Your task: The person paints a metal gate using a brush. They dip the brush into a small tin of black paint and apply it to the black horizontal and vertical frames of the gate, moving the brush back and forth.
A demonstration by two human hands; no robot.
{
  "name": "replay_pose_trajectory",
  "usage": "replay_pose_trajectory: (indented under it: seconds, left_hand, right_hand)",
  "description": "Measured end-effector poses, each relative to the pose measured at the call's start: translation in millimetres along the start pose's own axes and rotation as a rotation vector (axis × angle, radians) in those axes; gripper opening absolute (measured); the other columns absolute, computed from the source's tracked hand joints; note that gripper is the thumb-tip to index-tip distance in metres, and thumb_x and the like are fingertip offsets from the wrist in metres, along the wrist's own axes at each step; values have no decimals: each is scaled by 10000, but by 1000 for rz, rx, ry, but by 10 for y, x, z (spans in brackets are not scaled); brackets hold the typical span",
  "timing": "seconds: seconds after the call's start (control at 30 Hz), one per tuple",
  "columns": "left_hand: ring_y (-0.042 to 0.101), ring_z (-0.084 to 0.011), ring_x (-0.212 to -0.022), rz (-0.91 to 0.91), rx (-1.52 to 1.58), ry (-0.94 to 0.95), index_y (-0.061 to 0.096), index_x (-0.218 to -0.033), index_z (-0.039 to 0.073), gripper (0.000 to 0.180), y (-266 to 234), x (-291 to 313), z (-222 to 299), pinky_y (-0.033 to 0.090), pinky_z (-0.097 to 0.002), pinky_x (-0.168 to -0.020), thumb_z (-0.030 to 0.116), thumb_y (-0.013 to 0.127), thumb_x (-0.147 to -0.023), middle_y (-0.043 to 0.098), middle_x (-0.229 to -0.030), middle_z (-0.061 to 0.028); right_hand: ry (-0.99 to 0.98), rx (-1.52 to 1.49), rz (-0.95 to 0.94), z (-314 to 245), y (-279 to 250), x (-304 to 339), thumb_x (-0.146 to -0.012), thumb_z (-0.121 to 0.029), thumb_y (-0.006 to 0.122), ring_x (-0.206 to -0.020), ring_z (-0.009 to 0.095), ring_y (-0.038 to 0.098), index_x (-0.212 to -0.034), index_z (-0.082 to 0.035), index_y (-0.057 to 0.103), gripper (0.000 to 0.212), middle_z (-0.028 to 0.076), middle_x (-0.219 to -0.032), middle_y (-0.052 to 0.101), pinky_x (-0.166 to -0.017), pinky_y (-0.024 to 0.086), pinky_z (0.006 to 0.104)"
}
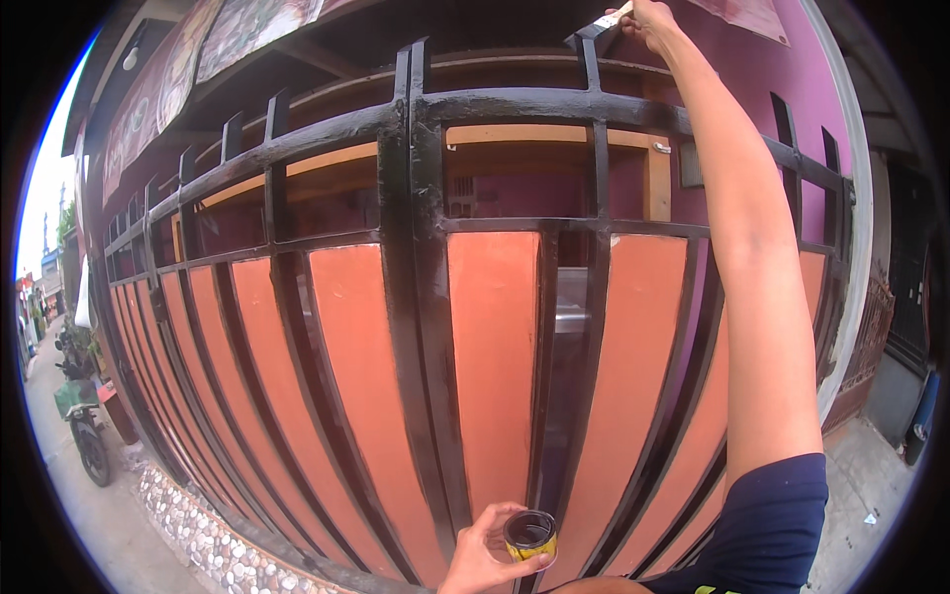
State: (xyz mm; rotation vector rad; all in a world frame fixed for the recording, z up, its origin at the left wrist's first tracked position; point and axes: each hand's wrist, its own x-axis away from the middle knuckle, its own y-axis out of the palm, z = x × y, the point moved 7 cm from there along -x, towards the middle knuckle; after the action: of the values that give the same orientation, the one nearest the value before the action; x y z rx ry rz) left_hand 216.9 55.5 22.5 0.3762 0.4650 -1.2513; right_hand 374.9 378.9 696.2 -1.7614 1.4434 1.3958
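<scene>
My right hand (648, 22) is raised at the top of the view, closed around the handle of a paintbrush (606, 24). The bristles are at the tip of a black upright bar on the gate (426, 178); whether they touch it I cannot tell. Low in the middle, my left hand (487, 550) grips a small yellow paint can (534, 556) with dark paint inside. The can is held upright in front of the gate, which has black metal bars and orange panels (495, 366).
Behind the bars are a wooden frame (657, 178) and a purple wall (807, 119). A pebbled strip (218, 530) runs along the gate's foot at left. A motorcycle (87, 426) stands on the street beyond. Concrete ground (861, 495) lies at right.
</scene>
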Motion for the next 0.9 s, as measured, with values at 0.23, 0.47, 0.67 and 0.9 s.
replay_pose_trajectory:
  seconds: [0.23,0.47,0.67,0.9]
  left_hand:
    - [639,-153,-1005,-30,108,-33,553,-1186,-9,636,59,-72,-89,517,-285,-873,15,892,-649,672,-1077,-96]
    - [645,-148,-976,-15,135,-9,557,-1180,-9,627,89,-76,-54,524,-284,-855,13,893,-651,674,-1068,-92]
    - [645,-146,-971,8,141,7,557,-1184,-6,634,145,-31,-77,524,-286,-853,18,897,-649,677,-1062,-91]
    - [649,-149,-962,68,147,-26,556,-1183,1,638,279,35,-70,529,-293,-852,-5,892,-640,678,-1056,-92]
  right_hand:
    - [-126,281,6,-189,-74,329,-978,-148,358,-502,67,500,-966,45,562,281,136,-878,744,-501,485,219]
    - [83,336,-423,-64,295,722,-1004,-223,378,-645,79,527,-965,-29,557,267,138,-953,719,-581,470,221]
    - [-50,9,-78,-214,-248,239,-1066,-404,257,-552,157,561,-924,-76,549,462,165,-856,715,-494,493,297]
    - [-308,-326,278,-915,-422,675,-1056,-258,379,-570,186,655,-1151,-65,384,215,125,-870,636,-468,572,313]
